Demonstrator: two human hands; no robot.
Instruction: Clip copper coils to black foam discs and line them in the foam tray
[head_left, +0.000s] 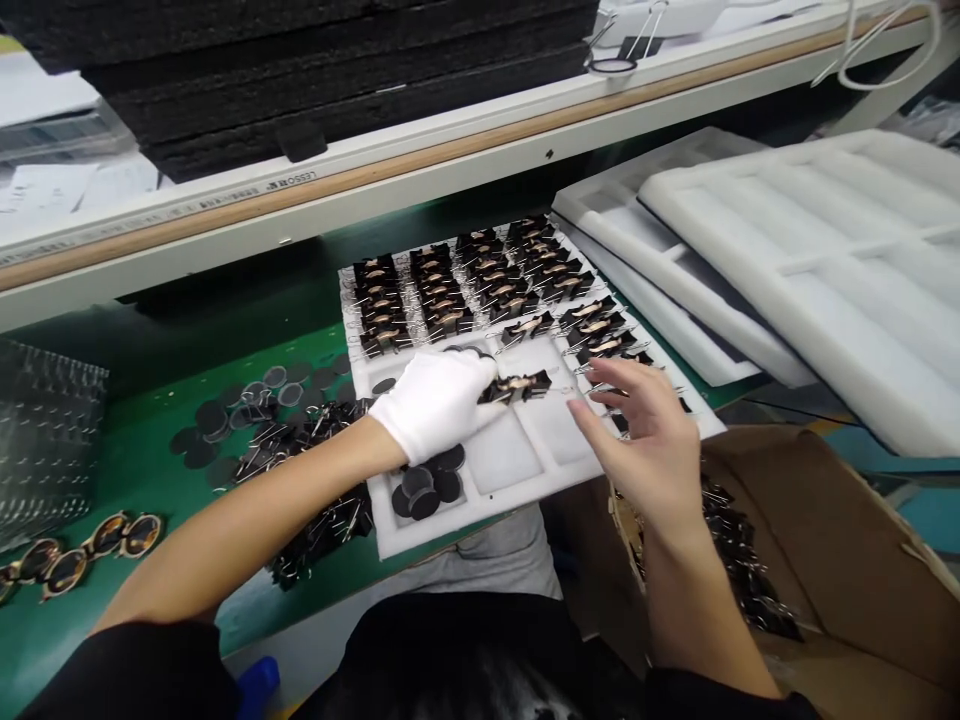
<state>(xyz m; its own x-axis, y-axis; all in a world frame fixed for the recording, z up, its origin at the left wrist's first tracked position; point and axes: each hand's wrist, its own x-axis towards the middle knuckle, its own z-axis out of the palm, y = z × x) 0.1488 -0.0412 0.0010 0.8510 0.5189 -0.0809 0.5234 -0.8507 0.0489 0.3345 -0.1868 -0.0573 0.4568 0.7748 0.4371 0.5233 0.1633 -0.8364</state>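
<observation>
Clipped part (517,387): pinched in gloved left hand (435,400), at its 3 o'clock, over foam tray (525,455). Right hand (645,440): bare, fingers spread, at the part's 3 o'clock. Shelf label (289,182): "LESSON".

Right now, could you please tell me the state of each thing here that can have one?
left hand: gloved, gripping a clipped piece over the foam tray
right hand: bare, fingers spread, holding nothing
foam tray: partly filled
cardboard box: open, binder clips inside
</observation>
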